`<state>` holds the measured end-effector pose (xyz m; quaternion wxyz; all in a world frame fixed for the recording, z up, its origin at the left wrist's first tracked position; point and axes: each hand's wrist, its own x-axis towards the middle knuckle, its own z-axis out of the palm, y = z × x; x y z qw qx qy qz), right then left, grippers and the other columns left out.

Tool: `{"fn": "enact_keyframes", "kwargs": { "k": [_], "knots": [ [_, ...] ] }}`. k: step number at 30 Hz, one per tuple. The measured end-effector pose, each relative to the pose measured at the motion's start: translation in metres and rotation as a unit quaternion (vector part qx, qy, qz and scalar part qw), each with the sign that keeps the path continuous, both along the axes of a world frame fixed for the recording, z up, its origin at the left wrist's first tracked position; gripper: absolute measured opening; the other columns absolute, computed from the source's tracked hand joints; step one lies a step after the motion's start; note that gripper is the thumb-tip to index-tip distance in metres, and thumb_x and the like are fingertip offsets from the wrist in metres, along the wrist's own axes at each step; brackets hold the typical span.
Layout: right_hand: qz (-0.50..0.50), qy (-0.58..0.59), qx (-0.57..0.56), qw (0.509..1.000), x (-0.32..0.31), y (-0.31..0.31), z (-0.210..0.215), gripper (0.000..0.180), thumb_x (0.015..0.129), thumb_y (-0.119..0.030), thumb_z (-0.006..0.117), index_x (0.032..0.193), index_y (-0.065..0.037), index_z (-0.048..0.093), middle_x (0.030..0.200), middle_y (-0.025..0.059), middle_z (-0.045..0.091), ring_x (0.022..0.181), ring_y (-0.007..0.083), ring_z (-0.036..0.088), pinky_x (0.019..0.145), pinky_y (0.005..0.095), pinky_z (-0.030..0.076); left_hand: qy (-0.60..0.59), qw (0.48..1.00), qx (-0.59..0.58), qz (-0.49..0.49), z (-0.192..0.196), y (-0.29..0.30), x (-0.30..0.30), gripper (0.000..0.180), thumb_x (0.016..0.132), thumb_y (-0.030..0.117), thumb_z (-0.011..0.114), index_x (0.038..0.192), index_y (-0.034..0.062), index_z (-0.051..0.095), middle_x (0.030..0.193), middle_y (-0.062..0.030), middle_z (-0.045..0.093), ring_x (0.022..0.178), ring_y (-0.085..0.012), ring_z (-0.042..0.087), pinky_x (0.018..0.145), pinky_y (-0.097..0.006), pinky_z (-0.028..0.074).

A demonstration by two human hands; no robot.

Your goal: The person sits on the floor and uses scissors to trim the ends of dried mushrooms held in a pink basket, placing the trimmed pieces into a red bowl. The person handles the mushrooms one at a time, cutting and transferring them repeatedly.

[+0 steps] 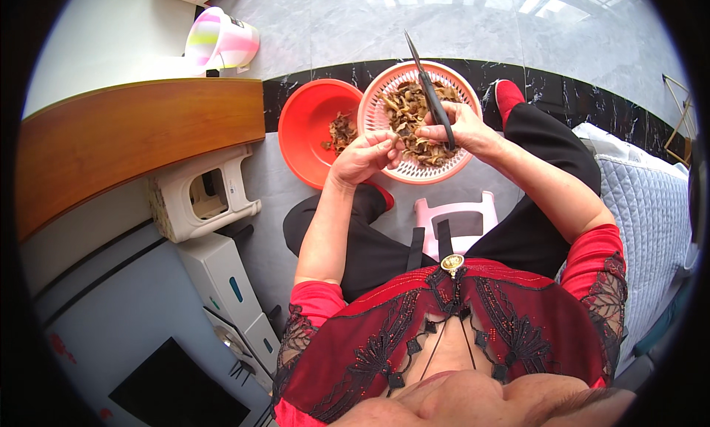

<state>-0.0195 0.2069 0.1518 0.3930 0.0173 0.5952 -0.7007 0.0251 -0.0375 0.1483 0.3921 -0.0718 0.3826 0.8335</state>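
My right hand (466, 129) holds black-handled scissors (430, 86), their blades pointing up and away over the far rim of a colander. Its thumb and forefinger reach toward my left hand (367, 156). The left fingers are pinched together on a small brown piece (399, 141), partly hidden and hard to make out. Below both hands stands the pink-rimmed, slotted white colander (375, 110), holding many brown, wrinkled pieces that look like mushrooms (413, 105). Touching it on the left is a red basin (302, 135) with a small heap of darker brown scraps (342, 131).
A pink stool (488, 212) stands between my legs. To the left are a wooden ledge (148, 120), a white stool (240, 190) and a white cabinet (222, 275). A multicoloured bucket (237, 42) stands at the far left, a quilted pale-blue cover (636, 212) at right.
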Motion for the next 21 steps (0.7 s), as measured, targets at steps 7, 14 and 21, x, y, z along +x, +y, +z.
{"fn": "enact_keyframes", "kwargs": {
  "k": [7, 14, 21],
  "knots": [
    [0.027, -0.009, -0.044, 0.999, 0.001, 0.000, 0.002, 0.034, 0.070, -0.018, 0.082, 0.092, -0.004, 0.060, 0.082, 0.0009, 0.060, 0.076, 0.0088, 0.057, 0.072, 0.0237, 0.045, -0.013, 0.996, -0.024, -0.088, -0.008, 0.003, -0.003, 0.021, 0.094, 0.017, 0.055, 0.103, -0.0016, 0.060, 0.081, -0.0012, 0.057, 0.070, -0.0081, 0.051, 0.060, -0.021, 0.042],
    [-0.031, -0.029, -0.036, 0.998, 0.009, -0.006, -0.012, 0.031, 0.073, -0.015, 0.076, 0.094, 0.002, 0.060, 0.082, 0.0063, 0.063, 0.072, 0.0116, 0.061, 0.065, 0.0244, 0.048, 0.041, 0.994, -0.103, 0.011, 0.001, 0.012, -0.009, 0.028, 0.091, 0.012, 0.059, 0.117, 0.0000, 0.058, 0.086, -0.0016, 0.060, 0.079, -0.0092, 0.056, 0.073, -0.023, 0.047],
    [-0.089, -0.142, -0.096, 0.981, 0.008, -0.013, -0.020, 0.030, 0.073, -0.017, 0.077, 0.092, 0.001, 0.062, 0.074, 0.0073, 0.062, 0.067, 0.0146, 0.060, 0.064, 0.0253, 0.048, 0.000, 0.993, -0.049, 0.111, -0.007, 0.027, -0.007, 0.032, 0.088, 0.004, 0.062, 0.119, 0.0005, 0.057, 0.103, -0.0054, 0.064, 0.089, -0.0102, 0.062, 0.081, -0.024, 0.051]
  ]
}}
